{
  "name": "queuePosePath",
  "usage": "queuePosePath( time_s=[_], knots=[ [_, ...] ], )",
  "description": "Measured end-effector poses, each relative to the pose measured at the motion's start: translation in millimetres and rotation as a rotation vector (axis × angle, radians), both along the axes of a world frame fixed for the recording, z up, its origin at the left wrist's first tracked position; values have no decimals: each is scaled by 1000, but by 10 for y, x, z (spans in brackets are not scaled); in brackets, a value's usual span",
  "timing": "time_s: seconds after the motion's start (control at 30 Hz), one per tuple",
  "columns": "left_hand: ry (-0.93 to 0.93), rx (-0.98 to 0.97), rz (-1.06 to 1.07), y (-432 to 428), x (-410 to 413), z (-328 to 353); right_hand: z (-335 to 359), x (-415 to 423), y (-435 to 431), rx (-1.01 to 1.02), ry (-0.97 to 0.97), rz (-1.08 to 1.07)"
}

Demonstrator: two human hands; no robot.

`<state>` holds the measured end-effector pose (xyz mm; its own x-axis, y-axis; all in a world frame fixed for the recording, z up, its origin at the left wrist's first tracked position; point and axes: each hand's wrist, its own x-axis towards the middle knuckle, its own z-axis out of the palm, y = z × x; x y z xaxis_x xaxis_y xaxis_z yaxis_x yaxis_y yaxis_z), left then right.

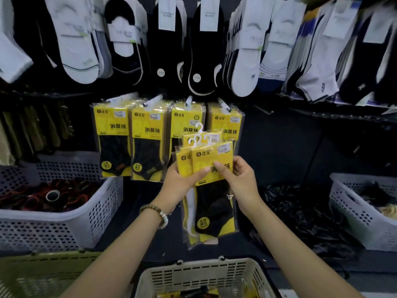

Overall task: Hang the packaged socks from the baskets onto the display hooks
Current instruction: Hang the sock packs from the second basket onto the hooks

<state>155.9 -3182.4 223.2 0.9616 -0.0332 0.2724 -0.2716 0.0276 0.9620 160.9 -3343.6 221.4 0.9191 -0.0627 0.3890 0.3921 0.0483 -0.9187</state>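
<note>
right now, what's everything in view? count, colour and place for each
held packs: at least three, yellow, centre, in both grips
hung packs: four rows, yellow, middle hooks
hanging socks: many, white and black, top row
left basket: one, white, holds dark red items
right basket: one, white, right edge
near basket: one, beige, bottom centre
green basket: one, bottom left
black bag: one, right of centre
bracelet: one, beaded, left wrist
left grip: holds held packs
right grip: pinches held packs

one head-worn view, looking forward and down, close on the sock wall
</note>
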Motion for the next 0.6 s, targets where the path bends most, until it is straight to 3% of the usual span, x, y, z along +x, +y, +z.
queuePosePath(
  time_s=[0.27,0.6],
  knots=[
    [-11,26,-53,4,215,62,16,167,-194,121,89,-7],
    [-89,20,230,275,558,259,211,680,-636,129,127,-252]
  ],
)
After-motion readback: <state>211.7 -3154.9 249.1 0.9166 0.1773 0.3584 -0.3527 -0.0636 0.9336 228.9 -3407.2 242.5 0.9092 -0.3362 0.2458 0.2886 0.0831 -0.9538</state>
